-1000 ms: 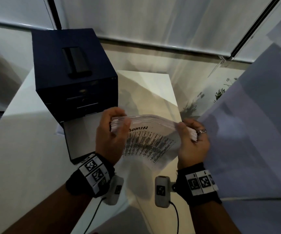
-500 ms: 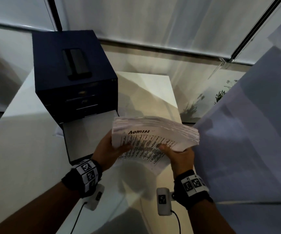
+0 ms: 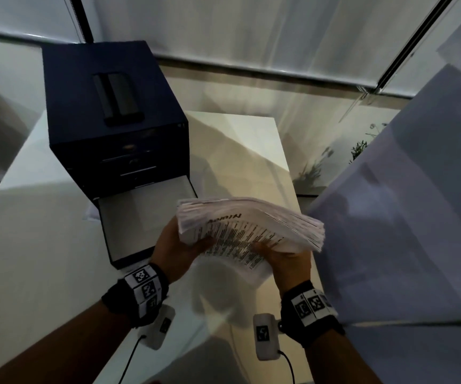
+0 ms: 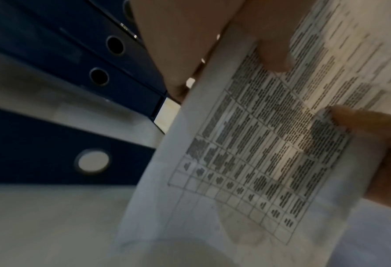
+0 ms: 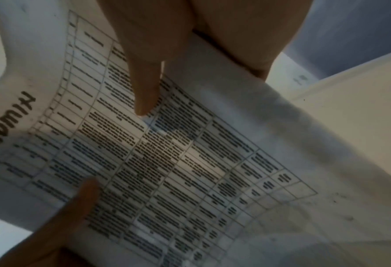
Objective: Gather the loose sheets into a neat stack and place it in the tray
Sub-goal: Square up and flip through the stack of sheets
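Both wrist views showed thumbs pressed on the printed table that the head view blurred. The left hand (image 3: 178, 246) and right hand (image 3: 286, 260) gripped the thick white stack of printed sheets (image 3: 251, 225) from below, above the white table (image 3: 29, 245), just right of the open grey-lined tray (image 3: 140, 217) of the dark blue drawer box (image 3: 107, 87)

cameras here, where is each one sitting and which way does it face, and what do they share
Head: on the person's head, looking forward and down at the stack of sheets, open tray and drawer unit; both forearms, left hand, right hand show.
Left wrist: under the left hand, looking along its fingers at the sheets' printed table and the drawers.
Right wrist: under the right hand, looking along its fingers at the same page.
Shared: all see the stack; both wrist views catch the other hand's thumb.
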`<state>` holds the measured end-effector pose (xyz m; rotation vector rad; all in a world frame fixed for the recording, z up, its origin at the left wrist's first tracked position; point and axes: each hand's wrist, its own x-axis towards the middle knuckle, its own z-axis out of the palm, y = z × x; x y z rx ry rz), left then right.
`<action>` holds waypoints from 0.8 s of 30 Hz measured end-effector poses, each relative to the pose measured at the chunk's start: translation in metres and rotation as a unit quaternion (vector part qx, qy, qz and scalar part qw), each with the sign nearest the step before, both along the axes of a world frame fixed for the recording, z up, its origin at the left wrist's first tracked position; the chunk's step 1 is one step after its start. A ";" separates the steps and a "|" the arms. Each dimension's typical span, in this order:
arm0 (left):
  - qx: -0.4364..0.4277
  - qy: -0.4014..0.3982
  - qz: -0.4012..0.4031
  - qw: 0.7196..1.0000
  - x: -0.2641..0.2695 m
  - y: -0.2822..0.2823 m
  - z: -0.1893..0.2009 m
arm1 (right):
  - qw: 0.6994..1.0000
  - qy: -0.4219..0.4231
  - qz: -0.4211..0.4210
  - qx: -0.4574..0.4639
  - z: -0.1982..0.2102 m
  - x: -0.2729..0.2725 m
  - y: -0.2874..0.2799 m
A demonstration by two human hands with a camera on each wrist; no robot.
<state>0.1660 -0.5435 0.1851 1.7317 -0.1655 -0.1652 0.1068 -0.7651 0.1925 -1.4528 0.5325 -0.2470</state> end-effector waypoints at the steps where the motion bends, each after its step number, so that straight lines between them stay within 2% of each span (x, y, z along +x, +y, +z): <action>1: 0.007 -0.023 -0.012 1.000 0.001 0.003 0.004 | 1.000 0.000 0.000 -0.009 0.003 0.001 -0.002; 7: 0.036 -0.086 -0.024 0.995 0.013 0.010 0.037 | 0.992 -0.111 0.018 -0.059 0.038 0.005 -0.007; 13: 0.029 -0.092 -0.006 0.995 0.018 0.006 0.043 | 0.985 -0.135 0.045 -0.100 0.053 0.011 -0.010; 18: -0.080 -0.183 0.029 0.979 0.005 -0.001 0.072 | 0.975 -0.208 -0.013 -0.081 0.068 0.013 -0.005; 20: -0.095 -0.185 0.053 0.977 0.004 -0.004 0.081 | 0.970 -0.227 -0.046 -0.074 0.071 0.015 -0.002; 24: -0.080 -0.149 0.077 0.983 0.011 -0.008 0.096 | 0.972 -0.201 -0.096 -0.080 0.074 0.020 -0.001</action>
